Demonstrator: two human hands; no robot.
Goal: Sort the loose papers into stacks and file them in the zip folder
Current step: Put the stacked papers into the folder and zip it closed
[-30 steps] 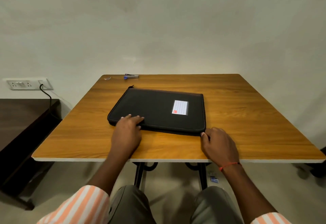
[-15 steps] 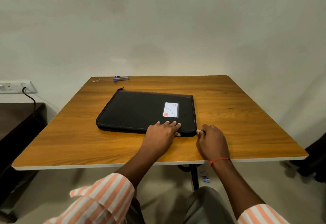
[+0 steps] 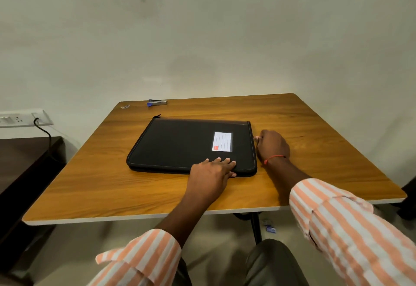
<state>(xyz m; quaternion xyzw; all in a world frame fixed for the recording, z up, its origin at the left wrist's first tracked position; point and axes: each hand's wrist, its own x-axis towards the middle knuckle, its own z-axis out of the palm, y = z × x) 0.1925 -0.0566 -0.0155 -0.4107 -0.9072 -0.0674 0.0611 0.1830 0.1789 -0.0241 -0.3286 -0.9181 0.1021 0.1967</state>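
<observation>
Pin the folder (image 3: 186,143), flat and closed mid-table (image 3: 315,150), with the left hand (image 3: 211,173) spread straight-fingered on its near edge. At its right edge, right hand (image 3: 273,145) curled, seemingly pinching the zip pull (image 3: 255,137). Draw the pull steadily in line with the teeth, easing round corners, pressing down against sliding. Beyond the folder's far-left corner: stapler (image 3: 157,102), small clip (image 3: 125,106), both off the zip's run. No papers in sight.

The black zip folder (image 3: 180,143) lies flat and closed on the wooden surface (image 3: 315,150), a white label (image 3: 222,141) on its cover.
</observation>
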